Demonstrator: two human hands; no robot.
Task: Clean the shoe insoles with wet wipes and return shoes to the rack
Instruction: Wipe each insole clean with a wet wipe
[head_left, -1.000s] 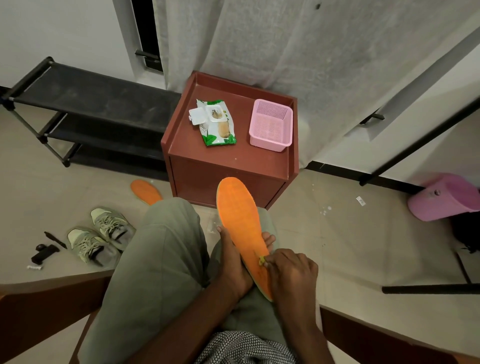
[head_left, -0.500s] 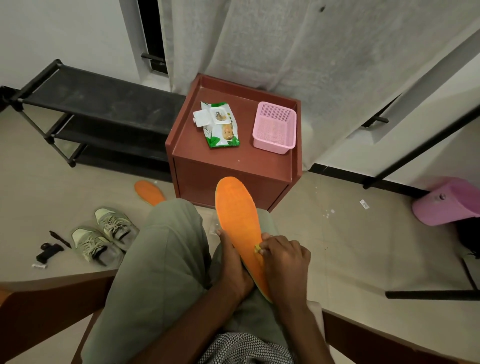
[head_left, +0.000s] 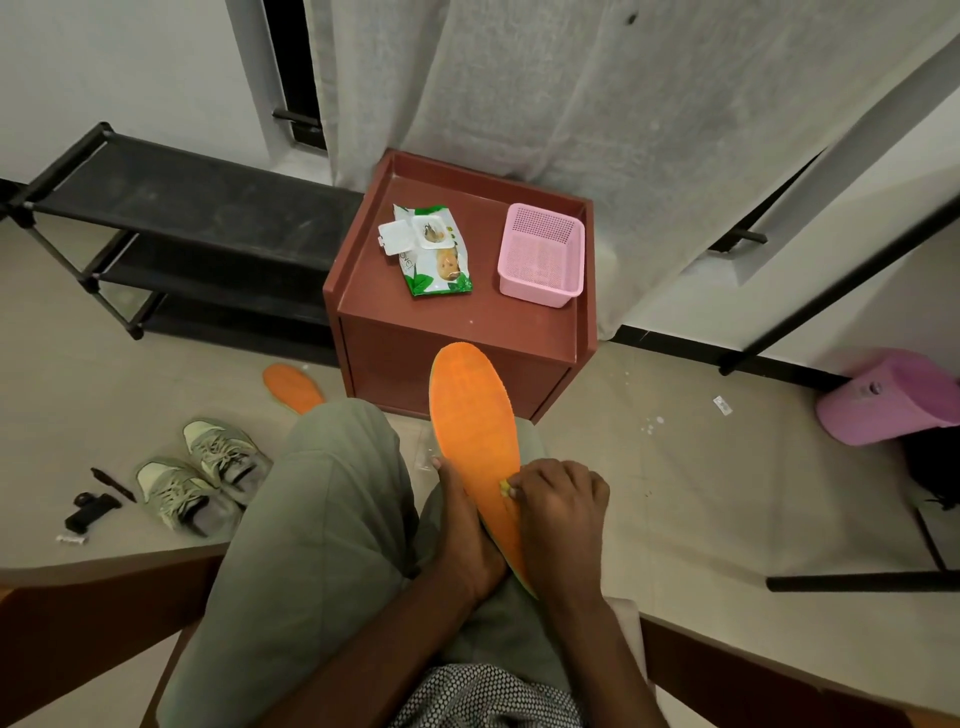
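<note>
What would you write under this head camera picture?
Left hand holds an orange insole while right hand rubs it.

Insole (head_left: 472, 426) heel hidden under both hands, wipe (head_left: 505, 486) mostly buried in right hand (head_left: 563, 512), second insole (head_left: 291, 387) partly behind knee

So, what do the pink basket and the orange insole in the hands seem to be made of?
Pink basket: likely moulded plastic, matte, shown by its fine grid of holes. Orange insole: probably foam with a textured fabric-like top and a greenish edge; the exact material is unclear.
</note>
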